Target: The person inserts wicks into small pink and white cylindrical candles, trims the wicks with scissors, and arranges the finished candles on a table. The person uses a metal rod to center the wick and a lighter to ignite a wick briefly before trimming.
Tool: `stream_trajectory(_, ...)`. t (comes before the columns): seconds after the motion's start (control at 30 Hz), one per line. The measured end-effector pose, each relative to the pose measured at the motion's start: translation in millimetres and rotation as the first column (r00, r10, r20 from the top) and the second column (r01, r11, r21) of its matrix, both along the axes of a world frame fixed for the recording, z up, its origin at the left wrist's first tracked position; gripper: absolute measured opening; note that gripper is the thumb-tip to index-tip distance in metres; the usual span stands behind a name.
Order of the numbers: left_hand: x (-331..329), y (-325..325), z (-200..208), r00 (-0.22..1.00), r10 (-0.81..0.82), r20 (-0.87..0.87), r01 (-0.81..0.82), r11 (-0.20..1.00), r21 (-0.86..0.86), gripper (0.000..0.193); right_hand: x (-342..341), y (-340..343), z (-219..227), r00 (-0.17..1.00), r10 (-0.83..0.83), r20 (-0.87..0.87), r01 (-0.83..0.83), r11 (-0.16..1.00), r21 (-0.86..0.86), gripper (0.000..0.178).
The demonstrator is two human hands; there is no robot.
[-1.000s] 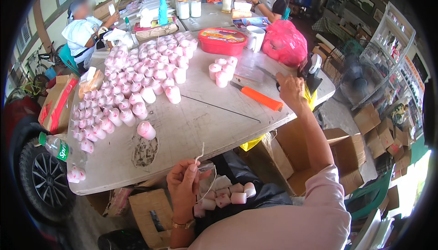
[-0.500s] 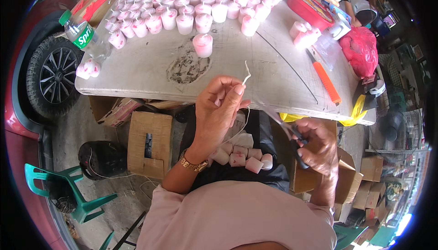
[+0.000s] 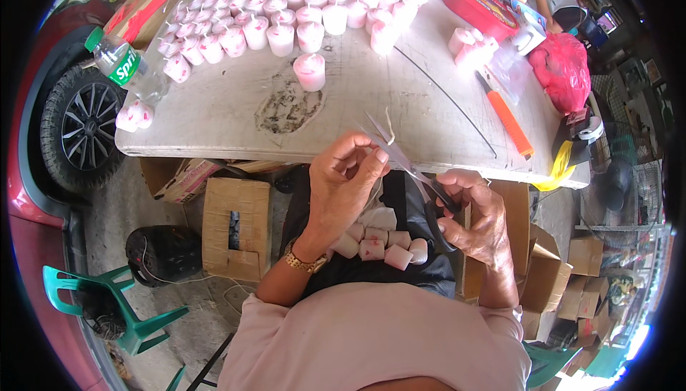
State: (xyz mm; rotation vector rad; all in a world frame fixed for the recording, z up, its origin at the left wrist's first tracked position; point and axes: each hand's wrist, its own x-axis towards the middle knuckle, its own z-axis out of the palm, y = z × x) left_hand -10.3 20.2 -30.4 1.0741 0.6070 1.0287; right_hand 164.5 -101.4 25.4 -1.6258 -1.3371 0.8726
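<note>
My left hand (image 3: 341, 184), with a gold watch on its wrist, pinches a white wick (image 3: 389, 125) between thumb and forefinger. The wick's end sticks up above the fingertips. My right hand (image 3: 477, 216) grips black-handled scissors (image 3: 404, 161), their blades parted and beside the wick, just above my left fingertips. Whether the blades touch the wick I cannot tell. Below my hands, several pale pink candles (image 3: 373, 249) lie on the dark cloth over my lap. One pink candle (image 3: 309, 73) stands alone on the table (image 3: 221, 123), in front of many wicked candles (image 3: 281, 38) in rows.
Left on the table are a clear plastic bottle (image 3: 143, 80) and small candles (image 3: 134, 116). An orange cutter knife (image 3: 509, 123), a black rod (image 3: 450, 102), a red tub (image 3: 479, 9) and a pink plastic bag (image 3: 563, 69) lie right. Cardboard boxes (image 3: 234, 248) and a green chair (image 3: 121, 309) stand below.
My right hand has brought the scissors up and left, from beside the lap to the wick. The left hand keeps its pinch, nearly still. The view has shifted slightly.
</note>
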Motion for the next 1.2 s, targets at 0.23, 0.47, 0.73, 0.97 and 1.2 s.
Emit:
stream_trajectory(0.23, 7.7, 3.6, 9.4, 0.999, -0.011, -0.052, 0.01, 1.0, -0.02, 0.012, 1.2, -1.7, -3.6, 0.982, 0.012, 0.189, -0.021, 0.999, 0.044, 0.046)
stream_trajectory(0.47, 15.4, 7.7, 6.0, 0.999, -0.006, 0.035, 0.008, 0.997, -0.077, 0.013, 15.9, 4.1, 2.4, 0.881, -0.19, 0.434, 0.148, 0.981, 0.129, 0.036)
stream_trajectory(0.73, -1.8, 4.7, 4.2, 1.0, -0.013, 0.024, 0.015, 0.997, -0.074, 0.011, 66.4, 41.7, 5.0, 0.7, -0.436, 0.566, 0.21, 0.883, 0.421, 0.028)
stream_trajectory(0.97, -7.2, -1.2, 3.0, 0.998, -0.027, 0.054, 0.034, 0.991, -0.127, 0.009, 78.0, 79.3, -18.2, 0.524, -0.478, 0.705, 0.188, 0.872, 0.451, 0.023)
stream_trajectory(1.2, -14.9, -2.8, 4.5, 0.999, -0.028, 0.03, 0.033, 0.986, -0.161, 0.011, 75.5, 102.1, -13.3, 0.311, -0.494, 0.812, 0.093, 0.866, 0.492, 0.016)
